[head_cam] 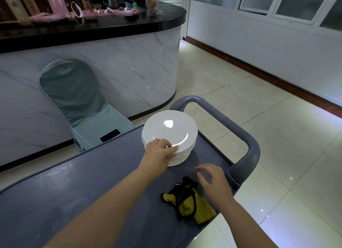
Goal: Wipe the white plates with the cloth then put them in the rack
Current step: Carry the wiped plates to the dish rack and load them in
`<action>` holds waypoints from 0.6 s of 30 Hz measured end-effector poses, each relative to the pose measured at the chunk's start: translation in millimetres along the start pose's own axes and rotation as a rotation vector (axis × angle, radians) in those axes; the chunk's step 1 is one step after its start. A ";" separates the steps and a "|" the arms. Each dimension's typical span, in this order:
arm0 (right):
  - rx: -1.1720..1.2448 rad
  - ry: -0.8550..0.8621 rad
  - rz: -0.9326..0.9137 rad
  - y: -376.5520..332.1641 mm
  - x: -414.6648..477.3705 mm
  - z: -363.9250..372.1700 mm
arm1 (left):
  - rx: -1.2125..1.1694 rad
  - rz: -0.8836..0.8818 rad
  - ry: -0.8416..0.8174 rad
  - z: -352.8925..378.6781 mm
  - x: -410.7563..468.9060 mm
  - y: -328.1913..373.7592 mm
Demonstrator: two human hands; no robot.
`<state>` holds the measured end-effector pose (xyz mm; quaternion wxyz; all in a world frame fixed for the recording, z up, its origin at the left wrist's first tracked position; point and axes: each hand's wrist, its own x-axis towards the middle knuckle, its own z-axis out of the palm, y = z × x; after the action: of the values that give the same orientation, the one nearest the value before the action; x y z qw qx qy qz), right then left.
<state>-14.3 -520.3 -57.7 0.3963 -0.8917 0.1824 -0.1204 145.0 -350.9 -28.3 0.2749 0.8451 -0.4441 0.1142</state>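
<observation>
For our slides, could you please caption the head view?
Left hand grips the top plate of a white stack; right hand hovers open near a yellow cloth on a grey cart.

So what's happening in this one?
A person works at a grey cart. The left hand grips the near rim of the top plate on a stack of white plates. The right hand hovers open beside the yellow cloth, which lies untouched on the cart.

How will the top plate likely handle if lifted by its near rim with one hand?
The top plate looks rigid and glossy, with a bright glare, so probably slippery under the left hand. Held at one edge, it may tilt. It is likely ceramic, so breakable if dropped.
</observation>
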 end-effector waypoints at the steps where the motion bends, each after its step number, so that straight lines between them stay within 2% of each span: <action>1: 0.015 -0.006 0.003 -1.0 1.7 0.6 | 0.015 0.001 -0.002 1.5 -1.9 -0.6; 4: 0.082 -0.025 0.021 -3.6 12.5 1.4 | 0.063 0.018 -0.008 4.6 -5.9 -1.4; 6: 0.194 -0.003 0.065 -6.7 26.3 -2.3 | 0.019 -0.072 0.014 2.8 -4.7 0.0; 8: 0.318 0.025 0.128 -11.9 45.4 -9.6 | -0.080 -0.276 0.111 -2.3 0.0 -1.8; 12: 0.511 0.027 0.236 -22.8 94.2 -23.7 | -0.388 -0.842 0.288 -19.5 21.2 -25.6; 15: 0.529 -0.033 0.349 -27.9 129.1 -26.0 | -0.672 -1.232 0.207 -27.9 42.1 -44.6; 18: 0.650 -0.117 0.502 -31.1 147.4 -22.3 | -0.860 -1.375 0.081 -28.2 54.2 -51.3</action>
<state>118.1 -577.8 -9.3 0.6839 -0.6534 0.3239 -0.0203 219.6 -348.9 0.0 0.6002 0.7447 0.1795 -0.2301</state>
